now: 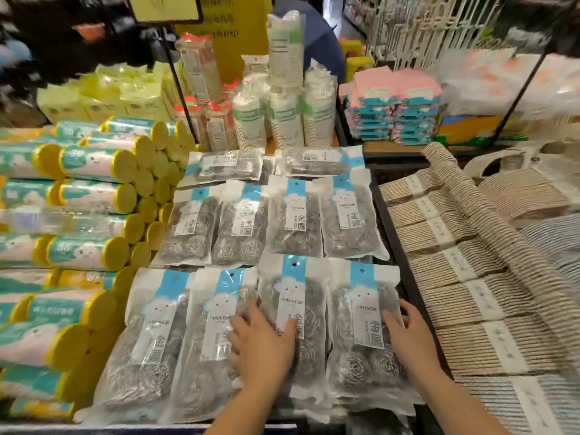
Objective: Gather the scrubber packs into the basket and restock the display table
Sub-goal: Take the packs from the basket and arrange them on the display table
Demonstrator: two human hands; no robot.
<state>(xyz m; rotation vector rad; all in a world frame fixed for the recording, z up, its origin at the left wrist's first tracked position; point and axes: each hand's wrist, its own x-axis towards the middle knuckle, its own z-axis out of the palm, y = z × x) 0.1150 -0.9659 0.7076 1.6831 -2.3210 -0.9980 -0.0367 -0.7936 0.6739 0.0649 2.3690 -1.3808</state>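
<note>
Shop display table (408, 277) between yellow-capped rolls (94, 164) and banded cloths (455, 302), scrubber packs (295, 221) laid in rows: left hand (263, 343) flat, fingers spread, across two near-row packs; right hand (405, 331), fingers fairly straight, touching the rightmost near pack (361, 309) at its right edge.

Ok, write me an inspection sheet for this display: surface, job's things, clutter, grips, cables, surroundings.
Surface: display table, nearly covered; a dark strip shows beside the packs.
Job's things: scrubber packs lie flat in three rows; no basket seen.
Clutter: yellow-ended rolls stacked left, paper cup sleeves behind, beige cloths right.
Grips: left hand flat on front-row packs; right hand rests on the rightmost front pack's edge.
Cables: nothing seen.
Surroundings: shop aisle, yellow sign, white racks.
</note>
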